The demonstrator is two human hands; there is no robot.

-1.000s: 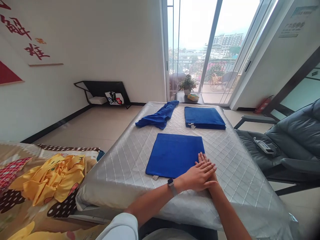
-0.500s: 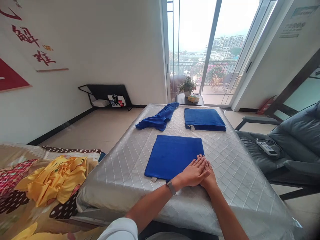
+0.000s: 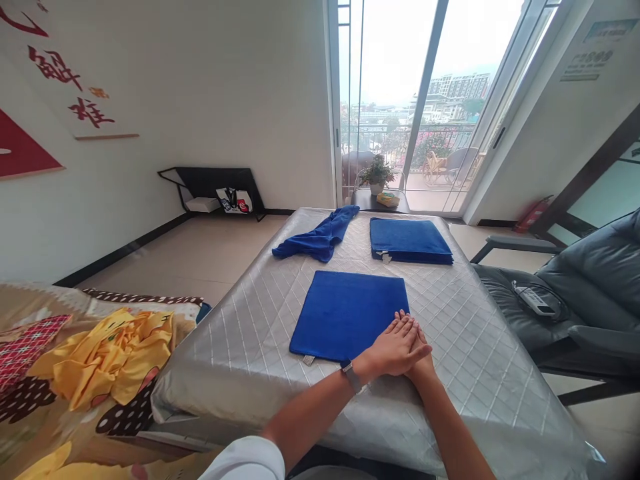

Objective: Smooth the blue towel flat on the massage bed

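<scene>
A blue cloth [image 3: 347, 313] lies flat on the silver quilted table cover [image 3: 250, 320], with a small white tag at its near left edge. My left hand [image 3: 395, 347], with a watch on the wrist, rests flat across my right hand [image 3: 423, 360] at the cloth's near right corner. Both hands have their fingers stretched out and hold nothing; the left partly hides the right. Farther back sits a neat stack of blue cloths [image 3: 410, 239] with white tags. To its left is a crumpled blue cloth [image 3: 320, 235].
Left of the table, a bed with patterned bedding holds crumpled yellow fabric [image 3: 107, 357]. A dark armchair [image 3: 525, 283] stands at the right with a white power strip [image 3: 534, 298] on its seat. Behind the table are a small stand with a potted plant [image 3: 376, 175] and a glass door.
My left hand has slid slightly to the right over my right hand. The cloths lie as before; the view has shifted a little.
</scene>
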